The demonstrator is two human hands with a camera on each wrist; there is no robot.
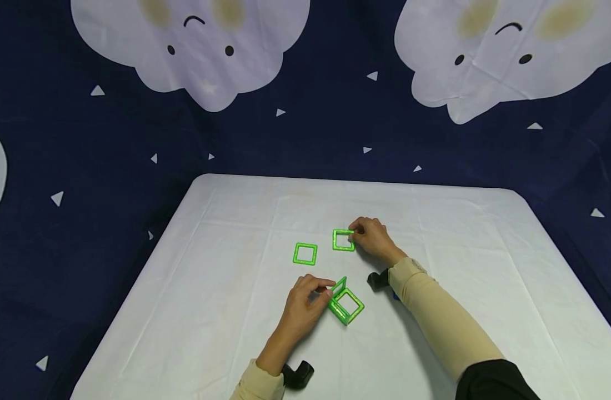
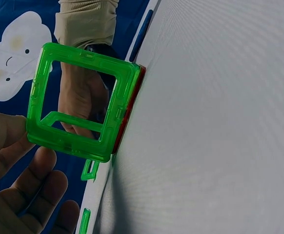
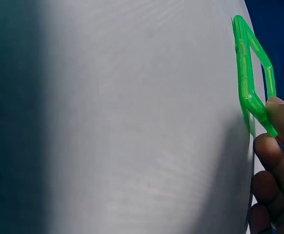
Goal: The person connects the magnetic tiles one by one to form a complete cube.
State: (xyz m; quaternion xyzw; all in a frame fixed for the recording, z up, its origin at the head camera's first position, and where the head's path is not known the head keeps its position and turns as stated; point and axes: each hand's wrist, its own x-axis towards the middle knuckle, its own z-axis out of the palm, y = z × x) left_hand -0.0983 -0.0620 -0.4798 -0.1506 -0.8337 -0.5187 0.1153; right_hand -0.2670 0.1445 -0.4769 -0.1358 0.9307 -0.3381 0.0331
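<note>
My left hand (image 1: 303,305) pinches the left corner of a small build of joined green square magnetic tiles (image 1: 356,315), one tile standing up from the others. The left wrist view shows its open green frame (image 2: 86,55) close up, with a red strip (image 2: 129,111) along the side by the table. Farther back, my right hand (image 1: 375,239) holds a single green square tile (image 1: 342,249) by its right edge between thumb and fingers. That tile looks tilted in the right wrist view, near the tabletop. Another green square tile (image 1: 305,263) lies flat left of it.
A white cloth covers the table (image 1: 210,266). Black wrist-worn devices (image 1: 299,375) show beside both wrists, with a bit of blue under the right one. Behind the table hangs a dark blue curtain (image 1: 315,139) with white clouds and triangles.
</note>
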